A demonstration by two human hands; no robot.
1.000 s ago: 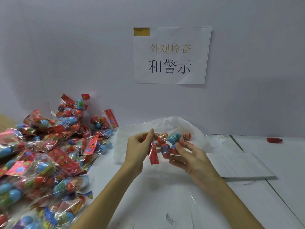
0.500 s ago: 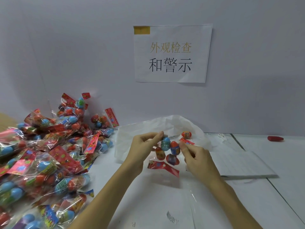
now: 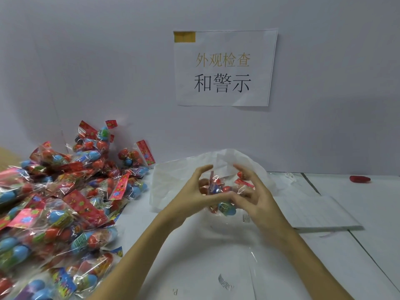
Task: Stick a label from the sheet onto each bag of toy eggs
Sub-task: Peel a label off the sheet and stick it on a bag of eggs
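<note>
Fingers point(image 3: 218, 198) curled – bag point(image 3: 225, 207) pinched (blurred), table edge point(image 3: 359, 241) near

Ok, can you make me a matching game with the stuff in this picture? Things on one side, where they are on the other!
Things:
1. pile of egg bags
2. paper sign
3. bag of toy eggs
4. small red thing

Places:
A. taped on the wall
B. far right on the table
C. heaped on the left
D. between both hands

Pairs: 1-C, 2-A, 3-D, 4-B
</note>
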